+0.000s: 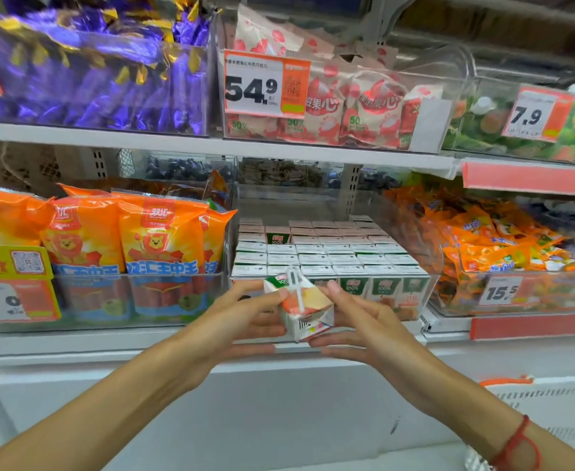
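Juice carton [304, 305] is sitting tilted between both hands, just in front of the clear plastic bin [428, 290] of matching cartons [330, 256] on the lower shelf. Its long axis is slanting from the green top at upper left down to the white base at lower right. It is looking like a small, glossy cardboard brick, with a white straw [298, 290] lying along its upward face. The left hand [241, 321] and right hand [357, 321] are each pinching it, thumb above and fingers beneath.

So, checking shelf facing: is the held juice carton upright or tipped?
Tipped: the juice carton leans diagonally, pinched between left hand and right hand, outside the clear bin.
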Demonstrator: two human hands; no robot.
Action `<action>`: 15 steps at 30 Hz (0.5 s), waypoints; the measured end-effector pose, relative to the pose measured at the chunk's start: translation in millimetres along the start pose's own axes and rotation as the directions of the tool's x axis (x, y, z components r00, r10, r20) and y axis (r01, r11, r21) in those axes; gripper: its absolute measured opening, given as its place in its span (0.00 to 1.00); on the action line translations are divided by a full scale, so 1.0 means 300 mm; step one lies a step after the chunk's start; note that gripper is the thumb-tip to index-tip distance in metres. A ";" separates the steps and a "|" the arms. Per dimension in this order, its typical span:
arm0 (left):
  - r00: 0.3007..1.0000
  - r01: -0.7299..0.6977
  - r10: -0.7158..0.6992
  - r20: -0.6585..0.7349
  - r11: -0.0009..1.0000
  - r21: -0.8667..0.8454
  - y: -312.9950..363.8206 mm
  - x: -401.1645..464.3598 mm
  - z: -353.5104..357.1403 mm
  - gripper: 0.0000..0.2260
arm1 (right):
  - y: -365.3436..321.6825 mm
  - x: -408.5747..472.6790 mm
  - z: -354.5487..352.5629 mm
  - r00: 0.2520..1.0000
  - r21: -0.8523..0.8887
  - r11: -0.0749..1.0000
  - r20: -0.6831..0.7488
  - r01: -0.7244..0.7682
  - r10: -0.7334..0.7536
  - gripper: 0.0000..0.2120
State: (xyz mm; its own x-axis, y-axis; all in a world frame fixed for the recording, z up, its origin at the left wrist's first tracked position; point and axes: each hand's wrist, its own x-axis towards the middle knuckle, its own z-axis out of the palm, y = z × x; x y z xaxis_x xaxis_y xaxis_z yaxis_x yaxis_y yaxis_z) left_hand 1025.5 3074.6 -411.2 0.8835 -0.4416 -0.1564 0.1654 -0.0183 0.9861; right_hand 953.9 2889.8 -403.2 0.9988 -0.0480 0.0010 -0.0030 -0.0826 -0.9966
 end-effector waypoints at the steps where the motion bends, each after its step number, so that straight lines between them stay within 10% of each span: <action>1: 1.000 -0.026 0.026 -0.008 1.000 0.007 0.009 -0.009 0.008 0.19 | 0.000 0.000 0.000 1.000 0.035 0.999 0.012 -0.011 0.010 0.16; 10: 0.974 -0.209 0.212 -0.079 0.977 0.037 0.010 0.022 0.035 0.09 | 0.029 0.008 0.035 0.925 -0.194 0.941 -0.211 0.278 -0.316 0.18; 15: 0.993 -0.107 0.107 -0.039 0.994 -0.001 0.047 0.002 0.070 0.17 | 0.062 0.011 0.045 0.721 -0.745 0.529 -0.094 0.406 -0.686 0.25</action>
State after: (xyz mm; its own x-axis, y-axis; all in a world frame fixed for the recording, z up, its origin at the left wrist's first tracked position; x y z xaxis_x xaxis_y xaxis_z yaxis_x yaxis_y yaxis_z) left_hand 1019.1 3055.4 -396.3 0.9125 -0.4057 -0.0519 0.0699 0.0299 0.9971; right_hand 957.9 2901.5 -422.9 0.7179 -0.0720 0.6924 0.3678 -0.8052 -0.4651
